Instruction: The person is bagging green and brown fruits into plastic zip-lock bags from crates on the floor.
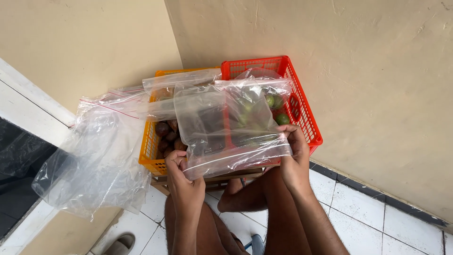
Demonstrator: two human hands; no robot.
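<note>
Both hands, left hand (185,182) and right hand (295,158), pinched the limp, slippery clear plastic bag (226,127) by its bottom corners above the orange basket (150,151).

Glossy clear plastic bag (226,127), lattice plastic baskets (302,108)

A clear plastic zip bag (226,127) blurs the dark brown round fruit (166,133) in the orange plastic basket (150,151); a grey sandal (120,244) is cut off at the bottom edge.
</note>
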